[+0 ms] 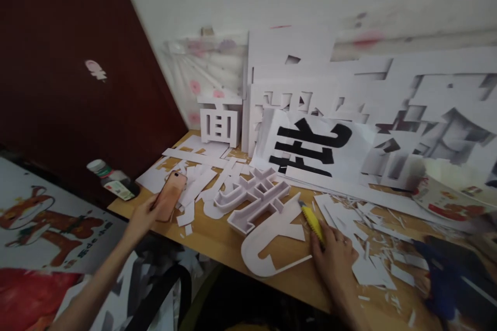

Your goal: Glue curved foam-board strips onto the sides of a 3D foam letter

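My left hand [143, 217] is closed around the lower left edge of a pink-gold phone [171, 195], above the table's left part. My right hand [334, 251] grips a yellow utility knife [311, 221], its tip pointing up and left. Just left of the knife lies a flat white cut-out piece [257, 254] with a curved end, reaching over the front edge. Behind it sits a white raised-wall character [259, 199] with open channels. A white sheet with a black printed character [310, 144] leans at the back.
Paper scraps [375, 264] litter the wooden table [212, 237]. A dark bottle [118, 184] stands at the left corner, a paper bowl [446, 196] at the right. White cut boards [287, 70] lean on the wall. Something dark blue [440, 274] lies at the right front.
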`<state>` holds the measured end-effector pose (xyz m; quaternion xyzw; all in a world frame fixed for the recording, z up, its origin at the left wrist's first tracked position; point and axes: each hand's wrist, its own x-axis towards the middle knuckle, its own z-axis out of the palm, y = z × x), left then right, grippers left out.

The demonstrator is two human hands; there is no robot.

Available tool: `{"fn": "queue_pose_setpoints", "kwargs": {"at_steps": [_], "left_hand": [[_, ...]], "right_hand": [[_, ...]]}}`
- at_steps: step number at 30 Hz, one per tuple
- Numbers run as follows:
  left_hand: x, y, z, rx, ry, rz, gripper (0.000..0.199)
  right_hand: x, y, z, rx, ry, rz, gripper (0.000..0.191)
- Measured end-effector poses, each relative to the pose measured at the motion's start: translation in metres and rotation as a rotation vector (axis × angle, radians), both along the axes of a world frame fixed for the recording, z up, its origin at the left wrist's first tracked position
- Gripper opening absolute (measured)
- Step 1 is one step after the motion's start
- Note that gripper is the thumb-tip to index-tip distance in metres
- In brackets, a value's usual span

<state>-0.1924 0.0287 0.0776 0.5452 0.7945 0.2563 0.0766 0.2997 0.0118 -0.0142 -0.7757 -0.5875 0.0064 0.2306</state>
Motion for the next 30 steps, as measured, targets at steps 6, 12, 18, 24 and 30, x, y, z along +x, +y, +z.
{"fn": "queue_pose_setpoints", "kwargs": {"at_steps": [6, 12, 18, 24, 30], "left_hand": [[0.023, 0.012, -0.032, -0.06, 0.226, 0.005, 0.047], [0.02, 0.02, -0.046, -0.051, 0.237, -0.045, 0.047], [0.007, 0.046, -0.036, -0.087, 0.175, 0.009, 0.054], [0.012, 0.059, -0.042, -0.07, 0.093, 0.115, 0.064], [0.01, 0.061, -0.052, -0.037, -0.006, 0.183, 0.071]], "right_hand": [[0.002, 0.002, -0.003, -0.001, -0.023, 0.002, 0.046], [0.003, 0.005, -0.006, -0.005, -0.053, -0.008, 0.046], [0.004, 0.006, -0.009, 0.009, -0.073, -0.015, 0.047], [0.005, 0.004, -0.01, 0.019, -0.06, -0.002, 0.05], [0.005, 0.003, -0.016, 0.063, -0.076, -0.013, 0.051]]}}
